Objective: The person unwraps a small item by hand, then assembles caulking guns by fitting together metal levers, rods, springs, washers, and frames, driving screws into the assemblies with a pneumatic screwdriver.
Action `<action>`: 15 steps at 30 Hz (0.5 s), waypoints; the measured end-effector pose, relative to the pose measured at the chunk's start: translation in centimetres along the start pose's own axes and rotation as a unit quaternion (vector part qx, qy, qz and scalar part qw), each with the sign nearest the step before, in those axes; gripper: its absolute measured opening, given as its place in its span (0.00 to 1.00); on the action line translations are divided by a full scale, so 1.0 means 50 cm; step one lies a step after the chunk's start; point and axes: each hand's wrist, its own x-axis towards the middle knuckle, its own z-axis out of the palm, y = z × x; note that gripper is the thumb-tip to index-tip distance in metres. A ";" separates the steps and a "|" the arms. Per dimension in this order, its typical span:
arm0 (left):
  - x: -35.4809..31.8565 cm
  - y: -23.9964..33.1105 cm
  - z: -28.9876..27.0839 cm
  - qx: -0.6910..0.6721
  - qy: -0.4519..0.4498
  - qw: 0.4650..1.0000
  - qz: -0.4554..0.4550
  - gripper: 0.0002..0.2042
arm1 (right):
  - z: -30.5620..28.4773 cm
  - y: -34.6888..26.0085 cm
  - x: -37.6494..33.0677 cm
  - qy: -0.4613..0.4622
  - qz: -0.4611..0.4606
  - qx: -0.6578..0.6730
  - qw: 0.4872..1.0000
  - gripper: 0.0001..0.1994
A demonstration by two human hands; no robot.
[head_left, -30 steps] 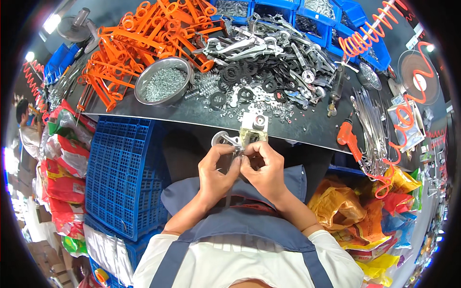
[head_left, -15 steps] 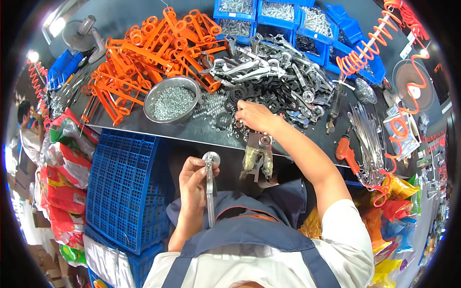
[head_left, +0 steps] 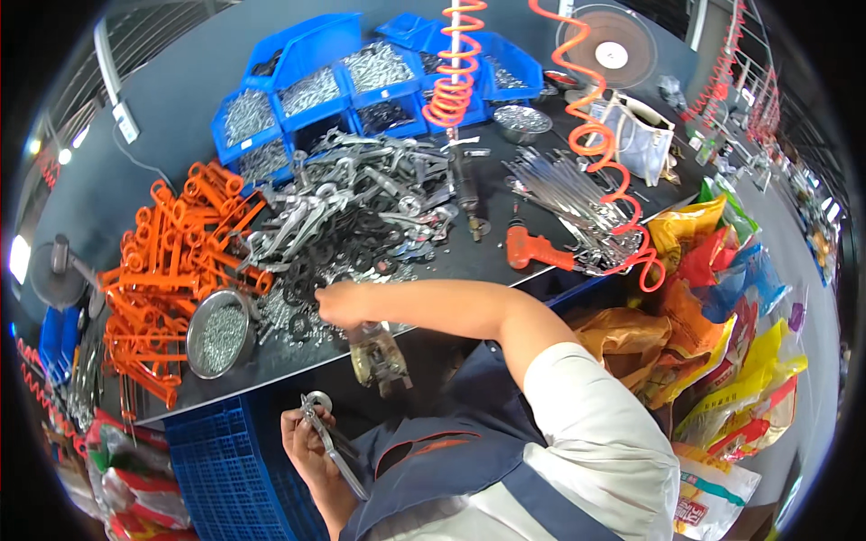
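Observation:
My left hand [head_left: 305, 444], low in front of the apron, is closed around a silver metal arm [head_left: 341, 462] with a round ring at its upper end. The arm slants down to the right. Over the bench edge, my right hand [head_left: 341, 304] reaches into loose small parts [head_left: 281, 308] beside black rings [head_left: 311, 270]. Its fingers are bunched together; what is between them is hidden. Just below that hand, a worn metal fixture [head_left: 379, 356] sticks out from the bench edge. Behind it lies a heap of silver metal arms [head_left: 361, 185].
Orange metal parts [head_left: 167, 261] and a steel bowl of small hardware [head_left: 219, 332] are at left. Blue bins [head_left: 311, 95] stand behind. To the right are a hanging power tool [head_left: 467, 185], a red-orange driver [head_left: 534, 249], metal rods [head_left: 577, 203] and coiled orange hoses [head_left: 456, 90].
The view has swung to the right, so the bench appears shifted left and tilted. The held metal arm has gone from upright to slanting. My right hand stays among the small parts.

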 end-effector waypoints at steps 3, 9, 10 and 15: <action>-0.005 -0.011 0.011 -0.002 -0.005 1.000 -0.013 0.04 | 0.022 0.007 0.020 0.034 0.017 0.014 0.999 0.10; -0.015 -0.016 0.032 0.000 -0.014 1.000 -0.023 0.05 | 0.050 0.019 0.032 0.116 -0.068 -0.064 0.989 0.08; -0.016 -0.016 0.033 0.003 -0.010 1.000 -0.019 0.04 | 0.047 0.019 0.032 0.138 -0.094 -0.090 0.982 0.08; -0.019 -0.018 0.034 0.015 -0.017 1.000 -0.009 0.05 | 0.027 0.003 0.046 0.143 -0.132 -0.155 0.968 0.06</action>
